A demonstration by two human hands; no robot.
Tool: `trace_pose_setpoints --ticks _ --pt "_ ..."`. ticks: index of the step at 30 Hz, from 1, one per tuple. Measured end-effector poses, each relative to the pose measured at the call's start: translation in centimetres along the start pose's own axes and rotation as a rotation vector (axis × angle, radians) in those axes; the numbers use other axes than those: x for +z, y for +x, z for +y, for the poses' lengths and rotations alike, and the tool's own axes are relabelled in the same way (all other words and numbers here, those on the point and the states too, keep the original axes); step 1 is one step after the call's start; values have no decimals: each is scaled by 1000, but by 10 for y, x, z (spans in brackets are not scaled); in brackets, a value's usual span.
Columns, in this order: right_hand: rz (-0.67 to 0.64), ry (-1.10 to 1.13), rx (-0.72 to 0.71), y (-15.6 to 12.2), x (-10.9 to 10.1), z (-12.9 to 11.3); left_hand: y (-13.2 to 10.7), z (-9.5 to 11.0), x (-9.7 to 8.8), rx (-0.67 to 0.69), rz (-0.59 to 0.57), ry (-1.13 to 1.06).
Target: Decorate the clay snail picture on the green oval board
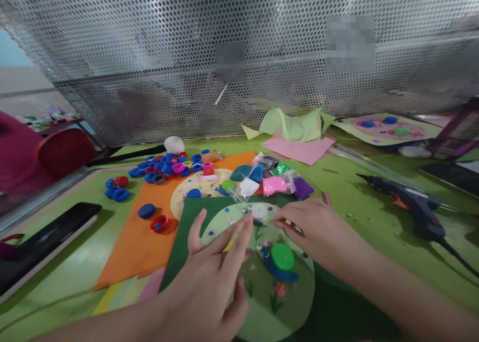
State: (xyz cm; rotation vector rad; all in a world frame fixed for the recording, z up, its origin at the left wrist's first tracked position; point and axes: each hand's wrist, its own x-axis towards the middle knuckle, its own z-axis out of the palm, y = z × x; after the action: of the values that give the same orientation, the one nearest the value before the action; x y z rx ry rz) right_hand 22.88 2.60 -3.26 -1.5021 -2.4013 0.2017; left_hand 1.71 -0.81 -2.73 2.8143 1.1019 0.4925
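A pale green paper disc lies on dark green paper, decorated with clay dots, leaves and a small flower. On it is a blue clay snail whose shell is a green bottle cap. A white bottle cap rests near the disc's far edge. My left hand is over the disc with fingers spread, one fingertip at that white cap. To the cap's right, my right hand has thumb and fingertips pinched together low over the disc; anything between them is hidden.
Bottle caps are heaped at the back left, beside bagged clay packets. Orange paper and a black phone lie left. A glue gun lies right. Behind stands a perforated metal panel.
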Motion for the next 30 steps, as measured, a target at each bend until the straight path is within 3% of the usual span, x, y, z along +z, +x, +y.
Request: trace_pose_setpoints --ticks 7,12,21,27,30 --pt "7 -4 -8 0 0 1 0 -4 -5 21 108 20" --pt "6 -6 -12 0 0 1 0 -5 2 27 83 100" --pt "46 -18 -57 -1 1 3 -1 -8 10 160 94 219" --pt "18 -18 -33 0 1 1 -2 -5 16 307 164 430" --pt "19 -24 -23 0 2 1 -1 -4 19 305 151 445"
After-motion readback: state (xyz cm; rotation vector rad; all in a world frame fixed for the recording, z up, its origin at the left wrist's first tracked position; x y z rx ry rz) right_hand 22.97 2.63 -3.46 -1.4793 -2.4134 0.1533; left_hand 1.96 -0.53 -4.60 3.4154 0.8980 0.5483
